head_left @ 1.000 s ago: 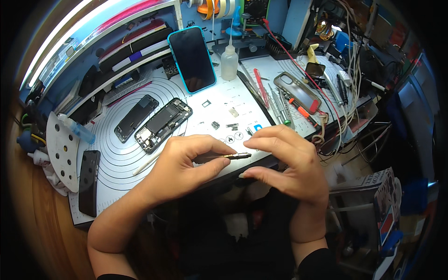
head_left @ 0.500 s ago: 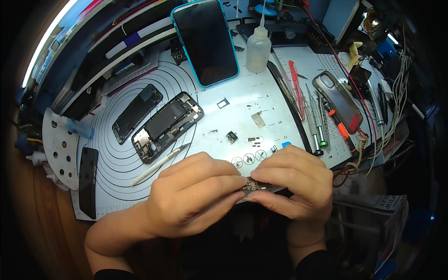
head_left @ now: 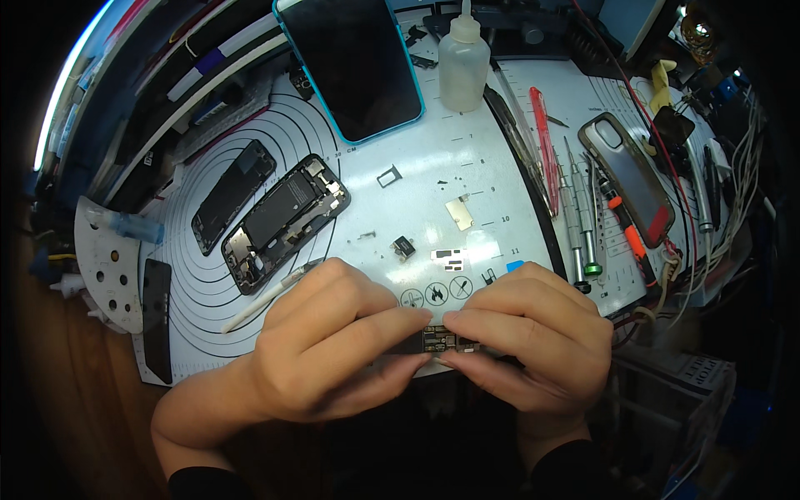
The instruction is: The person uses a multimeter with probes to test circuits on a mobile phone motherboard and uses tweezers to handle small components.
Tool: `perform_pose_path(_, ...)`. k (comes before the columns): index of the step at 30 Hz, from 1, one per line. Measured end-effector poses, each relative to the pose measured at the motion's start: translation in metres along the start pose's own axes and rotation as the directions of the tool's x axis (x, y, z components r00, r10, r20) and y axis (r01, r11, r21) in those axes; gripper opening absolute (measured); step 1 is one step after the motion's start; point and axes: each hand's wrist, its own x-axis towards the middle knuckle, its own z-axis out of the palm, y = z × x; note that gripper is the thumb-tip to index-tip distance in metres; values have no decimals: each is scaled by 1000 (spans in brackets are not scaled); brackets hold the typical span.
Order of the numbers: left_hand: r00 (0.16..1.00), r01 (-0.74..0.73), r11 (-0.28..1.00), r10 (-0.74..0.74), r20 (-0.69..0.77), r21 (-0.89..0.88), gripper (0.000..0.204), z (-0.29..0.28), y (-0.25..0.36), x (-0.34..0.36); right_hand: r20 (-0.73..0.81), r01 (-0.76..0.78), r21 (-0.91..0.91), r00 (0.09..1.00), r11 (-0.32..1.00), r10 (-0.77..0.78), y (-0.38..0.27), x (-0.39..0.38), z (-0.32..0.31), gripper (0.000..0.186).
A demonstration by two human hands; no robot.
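Note:
A small dark circuit board [head_left: 439,339] is held level at the mat's near edge, pinched at its two ends. My left hand [head_left: 333,342] grips the left end between thumb and fingers; my right hand [head_left: 533,333] does the same at the right. Its ends are hidden under my fingers. Beyond the hands lie a small black camera-like module [head_left: 403,246], several small flat pieces [head_left: 447,259], a silvery metal plate [head_left: 459,214] and a SIM tray [head_left: 388,176]. An opened phone housing [head_left: 287,221] sits to the left, near a white-handled craft knife [head_left: 262,302] partly covered by my left hand.
A dark phone panel [head_left: 233,196] lies beside the housing. Behind stand a blue-cased phone [head_left: 354,71] and a squeeze bottle [head_left: 463,71]. To the right are red tweezers [head_left: 544,150], screwdrivers [head_left: 583,212], a clear phone case [head_left: 627,171] and loose cables [head_left: 725,200].
More of the circuit board now shows between my fingertips, its component side facing up more plainly. My view has shifted slightly; both hands keep their grip.

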Motion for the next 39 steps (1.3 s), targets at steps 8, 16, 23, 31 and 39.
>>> perform_pose_path(8,1000,-23,1000,23,-16,5,41,-1,0,-2,-67,-22,-23,998,999,20,1,-1,7,33)
perform_pose_path(16,1000,-15,1000,15,7,6,41,-3,0,-2,-21,-13,2,1000,1000,13,0,-2,3,36)
perform_pose_path(23,1000,-5,1000,5,14,0,40,-4,1,-2,-28,-28,-4,999,1000,28,-1,-2,4,35)
perform_pose_path(31,1000,6,1000,-6,3,-8,40,-3,0,-2,-40,-31,5,999,999,31,-1,-3,4,35)
perform_pose_path(39,1000,13,1000,-13,19,-11,40,-5,1,-2,-41,-29,2,999,1000,29,-1,-3,4,34)
